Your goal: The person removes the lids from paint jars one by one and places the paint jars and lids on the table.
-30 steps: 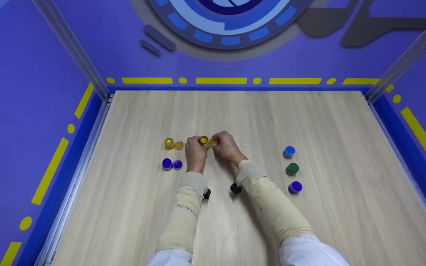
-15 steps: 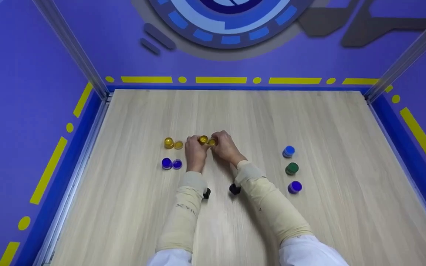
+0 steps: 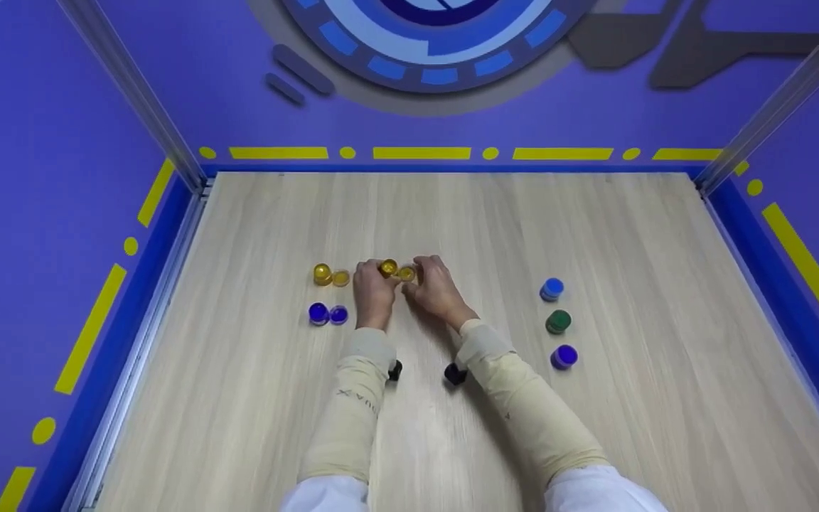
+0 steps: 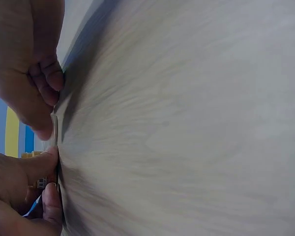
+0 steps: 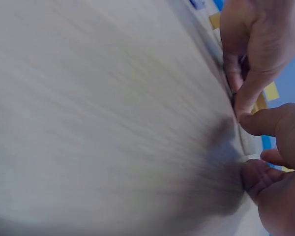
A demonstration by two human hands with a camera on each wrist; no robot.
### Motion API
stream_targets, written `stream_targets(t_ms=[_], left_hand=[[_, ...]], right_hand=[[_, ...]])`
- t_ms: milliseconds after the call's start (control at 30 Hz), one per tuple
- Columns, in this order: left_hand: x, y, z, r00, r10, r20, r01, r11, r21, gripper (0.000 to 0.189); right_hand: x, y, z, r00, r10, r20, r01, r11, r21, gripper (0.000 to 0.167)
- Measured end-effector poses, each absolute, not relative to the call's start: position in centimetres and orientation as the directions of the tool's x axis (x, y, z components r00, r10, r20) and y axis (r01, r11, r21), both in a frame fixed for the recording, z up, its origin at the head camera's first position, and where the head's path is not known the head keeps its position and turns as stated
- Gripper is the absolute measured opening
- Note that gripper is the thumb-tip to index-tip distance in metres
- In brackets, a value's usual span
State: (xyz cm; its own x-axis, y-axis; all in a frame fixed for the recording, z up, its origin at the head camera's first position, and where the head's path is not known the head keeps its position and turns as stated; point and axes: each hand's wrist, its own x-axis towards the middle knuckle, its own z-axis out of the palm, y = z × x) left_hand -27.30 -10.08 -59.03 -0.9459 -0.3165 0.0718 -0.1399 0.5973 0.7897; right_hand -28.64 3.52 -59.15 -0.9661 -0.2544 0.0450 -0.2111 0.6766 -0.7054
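My left hand [image 3: 375, 293] grips a small open jar of yellow paint [image 3: 389, 267], which stands on the wooden table. Right beside that jar lies its round lid [image 3: 407, 273], yellow on its upturned inside. My right hand [image 3: 441, 291] is just to the right of the lid, thumb and fingers spread apart around it. In the left wrist view the left thumb [image 4: 42, 164] presses on the jar's side, partly covering its label. The right wrist view shows the right hand [image 5: 280, 172] with a gap between thumb and fingers; whether a fingertip touches the lid is hard to tell.
Left of the hands stand an open yellow paint jar [image 3: 322, 274] with its lid [image 3: 340, 278] and an open violet-blue jar [image 3: 318, 313] with its lid [image 3: 338, 315]. At right, light blue [image 3: 552, 289], green [image 3: 558, 322] and violet [image 3: 564, 357] jars form a column. Panels enclose the table.
My right fingers have loosened from the lid and spread, and the lid now lies flat next to the jar. The left hand keeps its grip on the jar.
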Motion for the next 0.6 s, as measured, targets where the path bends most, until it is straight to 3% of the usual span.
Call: stream_targets(t_ms=[267, 600], left_hand=[[-27.4, -10.1, -59.3, -0.949, -0.309, 0.064, -0.144, 0.605, 0.783, 0.030], [-27.5, -10.2, -59.3, -0.953, -0.293, 0.077, -0.122, 0.604, 0.787, 0.027]], right_hand=[[-25.6, 6.3, -58.2, -0.986, -0.165, 0.010, -0.120, 0.670, -0.733, 0.051], [-20.9, 10.1, -56.4, -0.965, -0.253, -0.064, -0.127, 0.669, -0.733, 0.044]])
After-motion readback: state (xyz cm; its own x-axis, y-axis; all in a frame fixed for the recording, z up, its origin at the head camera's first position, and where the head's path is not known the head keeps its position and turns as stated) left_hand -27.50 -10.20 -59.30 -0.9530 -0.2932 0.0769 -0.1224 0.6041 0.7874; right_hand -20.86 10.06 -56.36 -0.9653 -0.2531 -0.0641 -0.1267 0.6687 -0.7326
